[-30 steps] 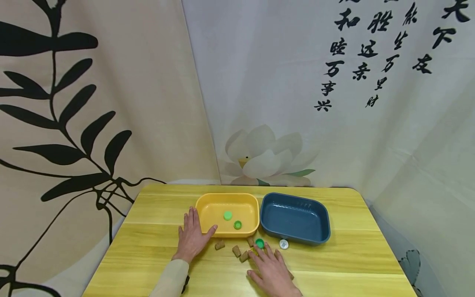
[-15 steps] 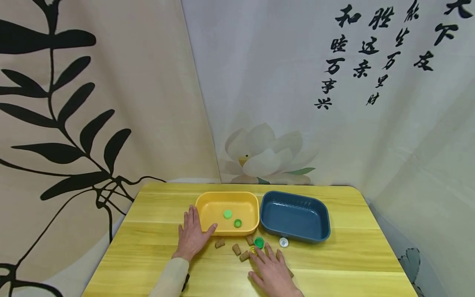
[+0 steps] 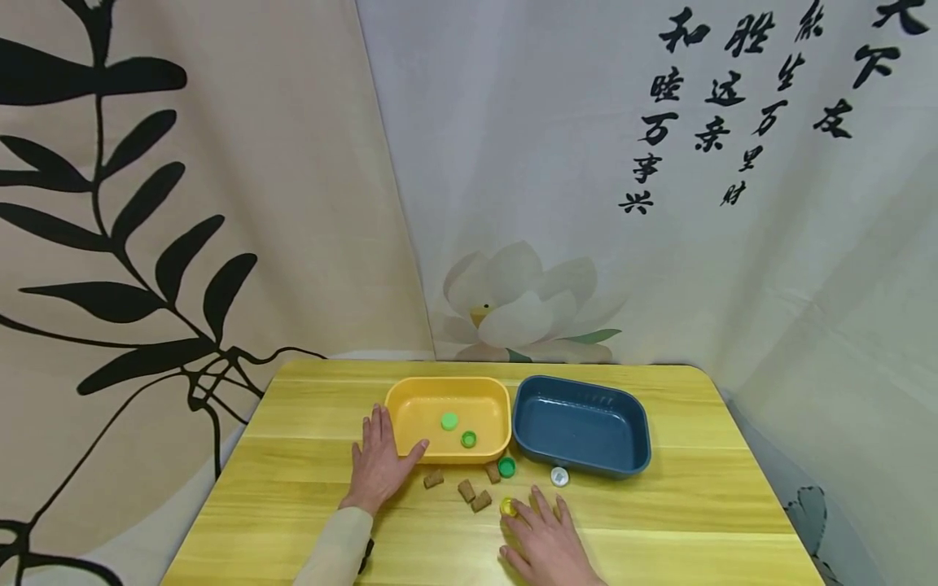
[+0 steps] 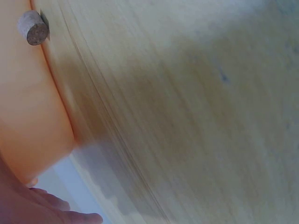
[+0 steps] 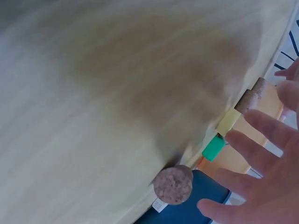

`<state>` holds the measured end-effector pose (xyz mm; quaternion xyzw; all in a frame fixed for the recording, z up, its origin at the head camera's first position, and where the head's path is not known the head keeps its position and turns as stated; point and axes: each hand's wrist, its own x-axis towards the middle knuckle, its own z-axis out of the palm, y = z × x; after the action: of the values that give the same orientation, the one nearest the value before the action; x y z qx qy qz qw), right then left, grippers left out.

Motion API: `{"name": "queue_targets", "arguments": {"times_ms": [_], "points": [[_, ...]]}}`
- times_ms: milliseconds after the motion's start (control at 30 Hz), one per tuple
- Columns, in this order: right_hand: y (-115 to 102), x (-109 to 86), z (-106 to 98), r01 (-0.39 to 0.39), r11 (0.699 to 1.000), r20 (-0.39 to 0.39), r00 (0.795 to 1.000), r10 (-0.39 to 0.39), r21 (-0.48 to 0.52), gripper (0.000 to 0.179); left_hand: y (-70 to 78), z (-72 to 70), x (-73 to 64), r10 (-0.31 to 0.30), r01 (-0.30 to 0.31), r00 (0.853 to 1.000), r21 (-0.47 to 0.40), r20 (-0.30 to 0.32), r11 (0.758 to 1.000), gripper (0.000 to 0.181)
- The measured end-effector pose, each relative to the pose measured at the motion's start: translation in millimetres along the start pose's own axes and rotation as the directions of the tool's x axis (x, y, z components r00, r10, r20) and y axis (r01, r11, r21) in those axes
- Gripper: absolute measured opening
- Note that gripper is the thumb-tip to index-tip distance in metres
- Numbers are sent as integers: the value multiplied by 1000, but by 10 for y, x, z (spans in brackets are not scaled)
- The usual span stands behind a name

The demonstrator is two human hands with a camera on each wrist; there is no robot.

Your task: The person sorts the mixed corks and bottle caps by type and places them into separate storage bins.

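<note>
My left hand (image 3: 381,462) rests at the left end of the yellow tray (image 3: 396,452), thumb along its front rim. Two green bottle caps, a light one (image 3: 449,421) and a darker one (image 3: 468,439), lie in that tray. Fingers spread, my right hand (image 3: 548,544) is low over the table, one fingertip right at a yellow bottle cap (image 3: 508,506). A green bottle cap (image 3: 506,466) lies by the tray's front right corner, and a white bottle cap (image 3: 559,476) lies before the blue tray. In the right wrist view a cork (image 5: 173,185) stands near this hand.
The blue tray (image 3: 582,464) sits right beside the yellow one, with nothing seen inside. Several cork pieces (image 3: 466,490) lie in front of the yellow tray. A printed cloth (image 3: 513,163) hangs behind the wooden table (image 3: 293,439).
My right hand has drawn back slightly toward the front right. The loose green cap has shifted toward the yellow tray, the yellow cap toward me. My left hand has stayed put.
</note>
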<state>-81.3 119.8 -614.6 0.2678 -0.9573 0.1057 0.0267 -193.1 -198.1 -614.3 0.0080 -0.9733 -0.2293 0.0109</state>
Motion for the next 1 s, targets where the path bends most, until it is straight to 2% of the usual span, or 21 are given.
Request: {"name": "queue_targets", "arguments": {"times_ms": [100,200,333,433,700,1000], "points": [[-4,17,-12,-10,1000,-51,999,11,8,40,-2,-11,-4,-3,3,1000,-1,-3,1000,118],[-16,59,-4,-53,998,-99,994,55,21,48,-3,-18,-10,-2,2,1000,-2,-5,1000,118],[-36,121,34,-124,992,-94,988,126,30,61,-7,-11,-19,0,0,1000,-9,-9,1000,118],[-48,155,78,-156,988,-85,984,157,12,63,-12,9,-25,0,0,1000,-9,-7,1000,118],[-72,204,145,-158,984,-199,970,141,-76,41,-13,31,-27,8,-9,1000,-16,-24,1000,117],[-76,222,135,-135,987,-226,968,112,-90,30,-6,24,-32,23,-23,998,-4,-61,1000,115]]}}
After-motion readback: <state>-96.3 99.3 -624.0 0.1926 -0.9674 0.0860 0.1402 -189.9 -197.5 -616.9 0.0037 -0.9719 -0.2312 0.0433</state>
